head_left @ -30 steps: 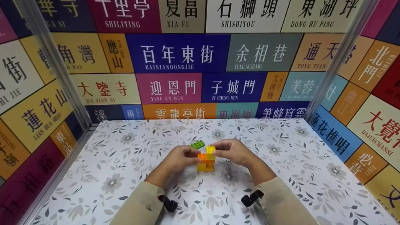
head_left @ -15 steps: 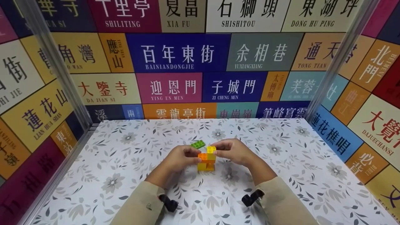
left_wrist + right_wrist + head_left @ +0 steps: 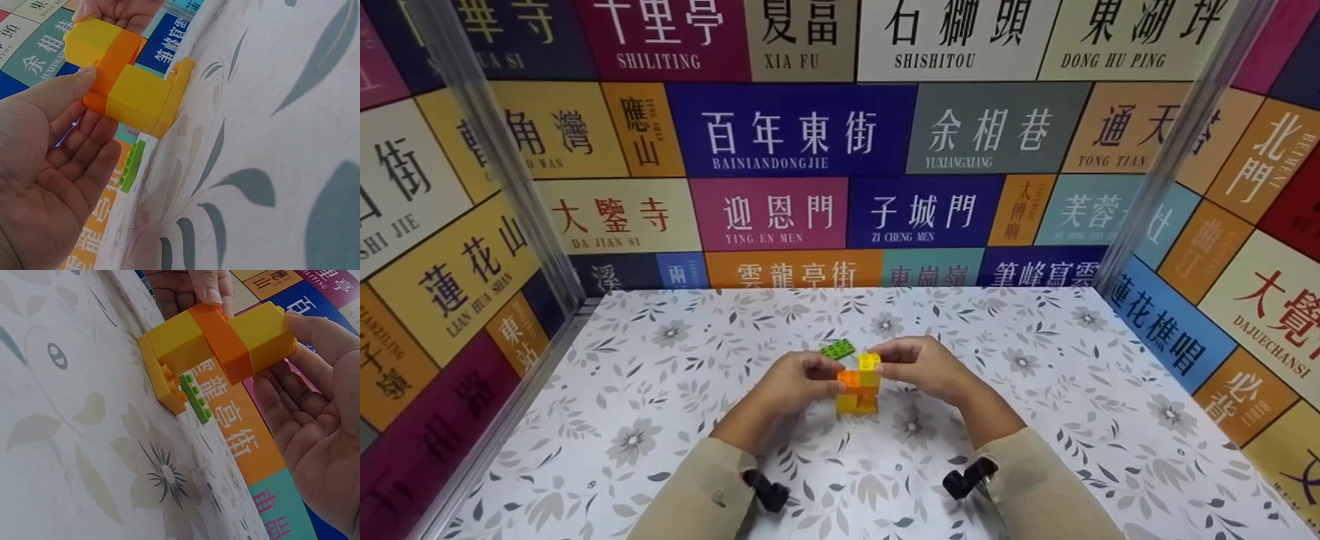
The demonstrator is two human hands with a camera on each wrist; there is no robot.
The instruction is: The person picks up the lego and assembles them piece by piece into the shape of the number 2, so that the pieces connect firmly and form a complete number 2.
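A brick stack (image 3: 856, 384) of yellow and orange pieces stands mid-surface on the floral surface (image 3: 660, 420), pinched by the left hand (image 3: 793, 382) at the orange brick and the right hand (image 3: 919, 365) at the top yellow brick; a green plate (image 3: 838, 348) lies just behind.

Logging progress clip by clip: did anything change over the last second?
Nothing visibly changed. The left hand and right hand hold the stacked yellow and orange plastic brick tower as before; the flat green plastic brick lies behind it on the floral table.
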